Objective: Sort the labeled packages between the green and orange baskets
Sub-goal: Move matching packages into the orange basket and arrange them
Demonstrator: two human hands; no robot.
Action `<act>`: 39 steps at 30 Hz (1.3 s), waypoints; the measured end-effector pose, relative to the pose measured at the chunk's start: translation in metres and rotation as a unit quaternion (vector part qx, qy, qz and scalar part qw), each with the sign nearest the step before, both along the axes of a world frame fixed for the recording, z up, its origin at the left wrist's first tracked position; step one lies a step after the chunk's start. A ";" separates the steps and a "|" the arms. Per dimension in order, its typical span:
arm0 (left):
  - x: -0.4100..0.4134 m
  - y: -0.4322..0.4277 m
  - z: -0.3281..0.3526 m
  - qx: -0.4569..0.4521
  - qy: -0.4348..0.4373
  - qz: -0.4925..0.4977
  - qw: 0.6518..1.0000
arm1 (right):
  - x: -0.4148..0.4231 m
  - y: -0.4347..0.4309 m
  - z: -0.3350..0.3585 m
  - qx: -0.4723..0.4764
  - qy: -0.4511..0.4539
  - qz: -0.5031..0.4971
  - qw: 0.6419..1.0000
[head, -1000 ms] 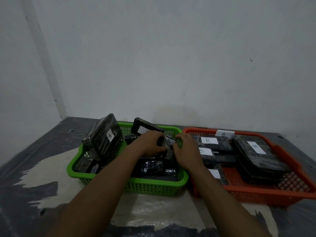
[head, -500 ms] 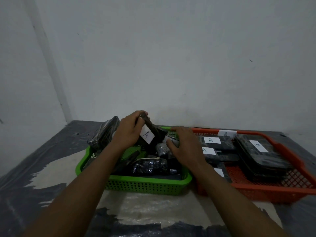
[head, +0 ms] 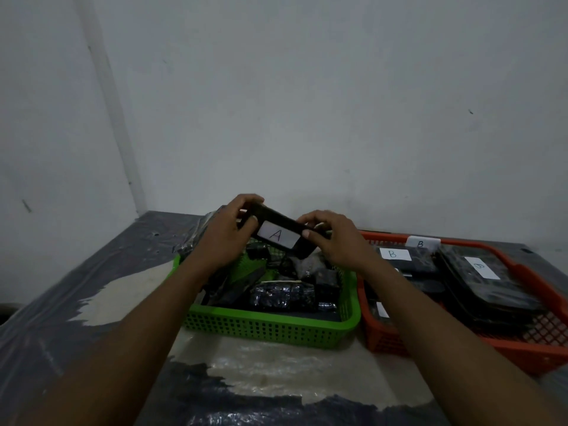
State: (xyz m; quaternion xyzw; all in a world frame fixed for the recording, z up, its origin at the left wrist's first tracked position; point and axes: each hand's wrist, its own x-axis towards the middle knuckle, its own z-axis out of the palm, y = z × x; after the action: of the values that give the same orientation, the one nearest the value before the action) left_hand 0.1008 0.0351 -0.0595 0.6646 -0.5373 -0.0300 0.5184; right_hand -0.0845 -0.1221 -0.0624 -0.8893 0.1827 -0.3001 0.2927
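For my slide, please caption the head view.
Left hand and right hand hold package A over green basket; orange basket holds B packages.

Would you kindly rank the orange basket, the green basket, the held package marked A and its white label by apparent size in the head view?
1. orange basket
2. green basket, looking only slightly smaller
3. package marked A, held up, perhaps nearer the camera, so its true size is unsure
4. white label

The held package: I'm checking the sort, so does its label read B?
No, the package, gripped by the left hand and the right hand, shows a handwritten A on white.
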 end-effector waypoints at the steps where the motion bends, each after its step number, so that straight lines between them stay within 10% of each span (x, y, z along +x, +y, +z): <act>1: 0.004 0.001 0.004 0.005 -0.075 0.021 0.997 | 0.004 0.000 0.003 -0.031 -0.013 -0.013 0.999; 8: 0.022 -0.017 0.025 0.088 -0.385 0.131 0.909 | 0.036 -0.005 0.018 -0.173 -0.003 -0.038 0.984; 19: 0.021 -0.032 0.000 0.349 -0.394 0.186 0.830 | 0.064 -0.015 -0.015 -0.192 0.125 0.001 0.973; 39: 0.040 -0.011 0.003 0.412 -0.430 0.153 0.789 | 0.094 -0.001 -0.011 -0.194 0.078 0.108 0.972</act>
State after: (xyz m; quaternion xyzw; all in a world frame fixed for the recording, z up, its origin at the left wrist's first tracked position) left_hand 0.1409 0.0244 -0.0564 0.8325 -0.5330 0.1201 -0.0912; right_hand 0.0096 -0.1230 -0.0737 -0.9642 0.0459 -0.2263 0.1307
